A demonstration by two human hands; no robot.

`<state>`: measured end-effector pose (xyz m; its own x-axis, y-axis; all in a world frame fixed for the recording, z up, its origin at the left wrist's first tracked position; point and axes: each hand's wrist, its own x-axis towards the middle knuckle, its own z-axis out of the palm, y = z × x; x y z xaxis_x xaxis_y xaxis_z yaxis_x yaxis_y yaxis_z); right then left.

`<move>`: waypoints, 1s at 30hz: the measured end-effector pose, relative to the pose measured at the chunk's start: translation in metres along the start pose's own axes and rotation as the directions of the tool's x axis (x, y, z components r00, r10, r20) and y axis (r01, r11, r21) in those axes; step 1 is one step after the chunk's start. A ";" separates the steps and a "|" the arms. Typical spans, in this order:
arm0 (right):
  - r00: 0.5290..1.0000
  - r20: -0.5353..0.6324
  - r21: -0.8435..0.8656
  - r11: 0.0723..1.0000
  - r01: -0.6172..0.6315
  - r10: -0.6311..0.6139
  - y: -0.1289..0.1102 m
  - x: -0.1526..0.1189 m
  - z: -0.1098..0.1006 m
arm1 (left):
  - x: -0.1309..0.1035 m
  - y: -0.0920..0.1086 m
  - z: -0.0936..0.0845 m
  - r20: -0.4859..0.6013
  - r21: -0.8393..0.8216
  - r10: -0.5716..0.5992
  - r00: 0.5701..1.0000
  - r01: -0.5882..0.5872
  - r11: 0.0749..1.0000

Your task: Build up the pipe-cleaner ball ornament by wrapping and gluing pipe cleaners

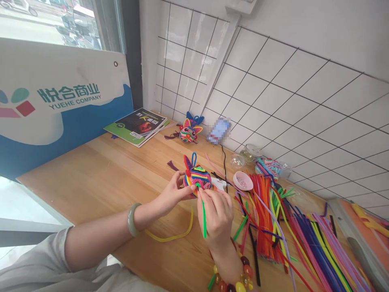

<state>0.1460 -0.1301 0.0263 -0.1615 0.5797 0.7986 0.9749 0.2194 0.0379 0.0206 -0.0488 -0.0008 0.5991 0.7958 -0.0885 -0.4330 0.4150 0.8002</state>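
Observation:
A round ornament point(199, 173) wound in many colours, with a blue loop on top and a dark tassel at its left, is held above the wooden table. My left hand point(176, 186) grips it from the left, thumb on its front. My right hand point(216, 209) pinches a bright green pipe cleaner point(204, 219) against the ornament's lower front; its free end hangs down. Behind stands a similar finished-looking ornament point(187, 134) with pink-and-yellow ears.
Bundles of coloured pipe cleaners point(264, 219) cover the right side. Near them are a pink bowl point(243, 181), clear containers point(251, 152) and a blurred phone point(219, 131). Books point(138, 125) lie at the back left; a yellow strand point(174, 238) curves on the table point(100, 178).

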 end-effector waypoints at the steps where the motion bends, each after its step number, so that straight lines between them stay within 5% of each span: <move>1: 1.000 0.000 -0.007 1.000 0.005 -0.005 -0.001 0.000 0.000 | 0.000 0.000 0.000 -0.002 -0.006 0.000 1.000 0.000 1.000; 13: 0.994 0.112 -0.064 0.998 0.027 -0.020 -0.010 0.001 -0.003 | -0.002 0.004 0.005 0.000 -0.101 0.001 1.000 -0.001 0.995; 21: 0.997 0.068 0.101 0.994 -0.042 0.035 -0.002 0.002 -0.005 | 0.000 0.002 0.003 0.009 -0.118 -0.003 1.000 0.004 0.993; 30: 0.966 0.256 0.302 0.952 -0.046 -0.035 0.018 0.010 -0.019 | 0.002 0.007 0.001 0.061 -0.100 -0.085 0.995 0.091 0.991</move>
<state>0.1644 -0.1350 0.0463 -0.2291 0.7533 0.6164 0.8893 0.4195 -0.1822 0.0193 -0.0449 0.0053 0.6736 0.7293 -0.1195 -0.4420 0.5272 0.7257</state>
